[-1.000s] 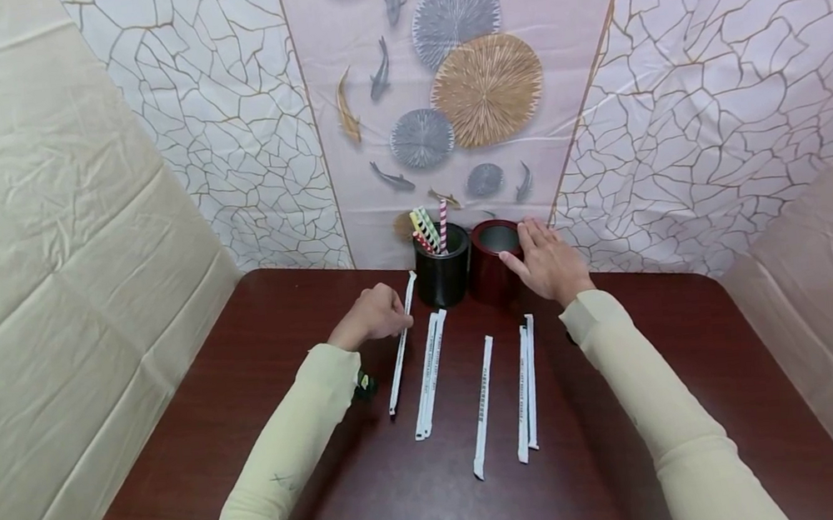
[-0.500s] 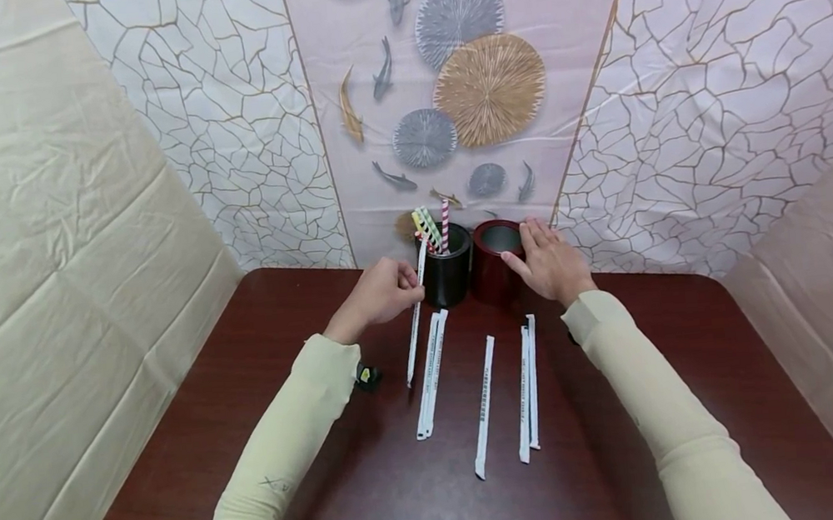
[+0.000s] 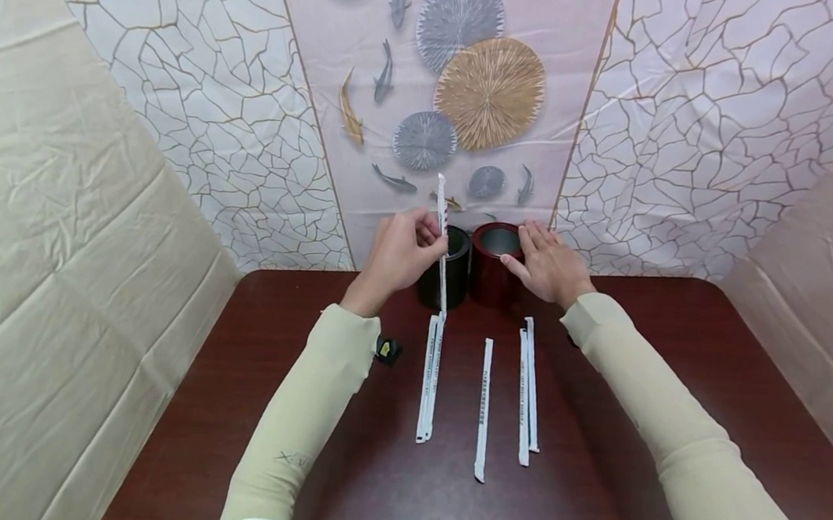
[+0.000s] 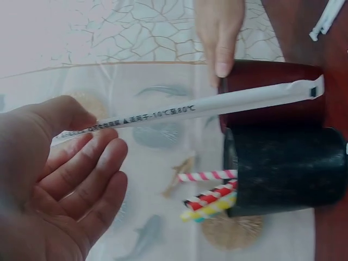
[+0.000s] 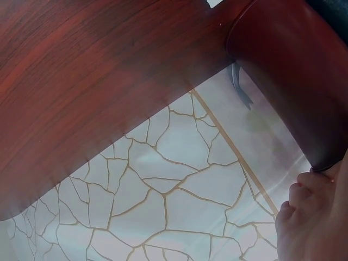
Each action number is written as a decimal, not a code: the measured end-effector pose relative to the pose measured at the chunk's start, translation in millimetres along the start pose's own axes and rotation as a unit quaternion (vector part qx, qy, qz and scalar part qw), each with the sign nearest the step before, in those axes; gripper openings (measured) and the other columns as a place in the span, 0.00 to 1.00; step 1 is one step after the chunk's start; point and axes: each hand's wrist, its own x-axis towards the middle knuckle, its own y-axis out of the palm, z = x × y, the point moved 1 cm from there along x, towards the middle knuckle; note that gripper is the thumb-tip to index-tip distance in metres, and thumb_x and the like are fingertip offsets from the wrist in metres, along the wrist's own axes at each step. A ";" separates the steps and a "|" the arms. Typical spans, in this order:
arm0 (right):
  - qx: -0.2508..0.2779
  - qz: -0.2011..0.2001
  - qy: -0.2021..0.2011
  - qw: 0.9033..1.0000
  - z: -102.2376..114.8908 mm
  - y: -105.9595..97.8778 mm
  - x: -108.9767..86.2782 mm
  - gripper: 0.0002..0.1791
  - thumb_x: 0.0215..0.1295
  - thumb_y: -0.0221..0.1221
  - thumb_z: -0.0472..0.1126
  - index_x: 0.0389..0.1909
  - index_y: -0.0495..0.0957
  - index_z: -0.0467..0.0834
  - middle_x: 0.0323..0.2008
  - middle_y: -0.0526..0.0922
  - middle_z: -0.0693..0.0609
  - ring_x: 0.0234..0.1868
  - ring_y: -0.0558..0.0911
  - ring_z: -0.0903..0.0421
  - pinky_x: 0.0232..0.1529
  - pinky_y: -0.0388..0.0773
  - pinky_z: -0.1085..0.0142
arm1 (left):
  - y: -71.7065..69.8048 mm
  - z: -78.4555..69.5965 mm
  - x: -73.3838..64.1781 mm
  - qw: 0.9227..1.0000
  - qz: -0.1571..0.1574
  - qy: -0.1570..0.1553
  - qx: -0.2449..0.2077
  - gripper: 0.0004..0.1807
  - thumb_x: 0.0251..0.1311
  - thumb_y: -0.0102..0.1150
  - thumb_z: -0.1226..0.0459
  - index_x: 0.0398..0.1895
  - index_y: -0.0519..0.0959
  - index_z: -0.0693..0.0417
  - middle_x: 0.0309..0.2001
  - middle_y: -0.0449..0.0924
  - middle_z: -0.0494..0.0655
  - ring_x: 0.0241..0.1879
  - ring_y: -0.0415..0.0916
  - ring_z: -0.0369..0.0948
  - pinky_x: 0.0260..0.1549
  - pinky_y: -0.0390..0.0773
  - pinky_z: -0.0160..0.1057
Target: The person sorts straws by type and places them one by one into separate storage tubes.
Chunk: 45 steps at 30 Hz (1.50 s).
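My left hand [image 3: 402, 253] pinches a white paper-wrapped straw [image 4: 217, 107] between thumb and fingers. The straw stands nearly upright in front of the black cup [image 4: 293, 171], its lower end above the table. Several striped paper straws [image 4: 209, 201] stick out of that cup, mostly hidden behind my left hand in the head view. Beside it stands a dark red cup [image 3: 491, 279], with no contents visible in its opening. My right hand [image 3: 554, 262] rests on the red cup's right rim, fingers fairly straight.
On the table [image 3: 378, 481] lie more wrapped straws: an overlapping pair [image 3: 430, 388] at the left, a single wrapped straw [image 3: 484, 412] in the middle, another pair [image 3: 526, 396] at the right. A patterned cloth [image 3: 254, 142] hangs close behind the cups.
My left hand has lifted the wrapped straw from the table's left side and carried it right and up, turning it nearly upright before the black cup. My right hand has stayed on the red cup.
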 end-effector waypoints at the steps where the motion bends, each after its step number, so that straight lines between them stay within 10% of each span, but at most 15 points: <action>1: -0.001 0.000 0.000 1.000 -0.3 0.2 -0.4 0.48 0.84 0.30 0.67 0.83 0.46 0.29 0.84 0.47 0.31 0.86 0.49 0.35 0.85 0.48 0.42 | -0.9 -4.0 3.6 1.000 -0.007 0.004 0.001 0.04 0.63 0.66 0.63 0.33 0.84 0.53 0.32 0.89 0.46 0.31 0.85 0.38 0.36 0.80 0.34; 19: -0.006 -0.006 0.006 1.000 -2.5 4.1 -1.4 0.48 0.84 0.31 0.67 0.83 0.47 0.30 0.84 0.48 0.32 0.86 0.50 0.35 0.85 0.50 0.44 | 1.5 -41.2 53.8 0.995 -0.083 0.047 0.025 0.05 0.69 0.64 0.63 0.38 0.84 0.56 0.36 0.92 0.47 0.39 0.90 0.39 0.45 0.85 0.38; 40: -0.006 -0.012 0.005 1.000 -0.8 4.6 0.8 0.48 0.84 0.32 0.67 0.83 0.47 0.29 0.84 0.48 0.32 0.86 0.50 0.36 0.86 0.50 0.45 | 67.4 -8.1 64.5 0.996 -0.065 0.038 0.049 0.06 0.71 0.65 0.62 0.41 0.85 0.56 0.41 0.93 0.48 0.44 0.91 0.39 0.53 0.84 0.39; 45: -0.009 -0.014 0.008 1.000 -0.8 5.1 0.4 0.48 0.84 0.32 0.67 0.83 0.47 0.30 0.84 0.48 0.32 0.86 0.51 0.36 0.85 0.51 0.45 | 83.5 -3.5 66.0 0.998 -0.019 0.001 0.064 0.08 0.74 0.63 0.60 0.44 0.84 0.55 0.45 0.92 0.47 0.48 0.89 0.39 0.48 0.86 0.37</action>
